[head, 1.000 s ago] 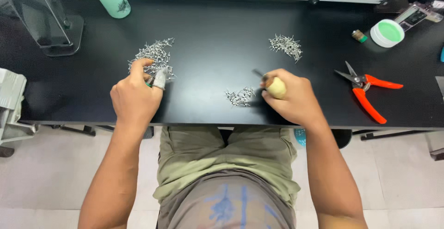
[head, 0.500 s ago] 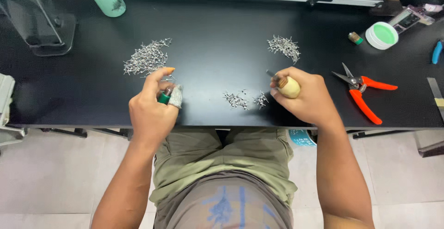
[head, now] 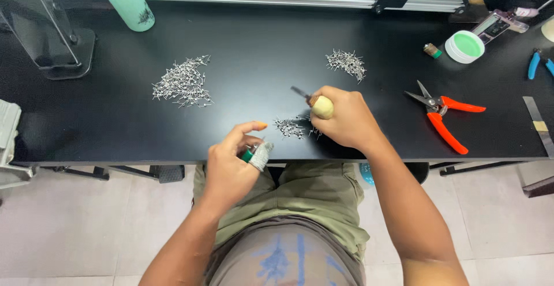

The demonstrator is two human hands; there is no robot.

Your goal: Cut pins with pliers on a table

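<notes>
Head view: two hands at the near edge of a black table.

The right hand is closed around a tool with a pale handle; its long axis slants up and left, metal tip toward the table's middle. A small pin pile lies just left of it. The left hand hovers at the table edge, pinching a small green piece. Bare tabletop lies between the big pile, far pile and cutters.

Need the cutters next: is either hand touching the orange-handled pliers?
No: the pliers lie alone on the table, right of the right hand.
</notes>
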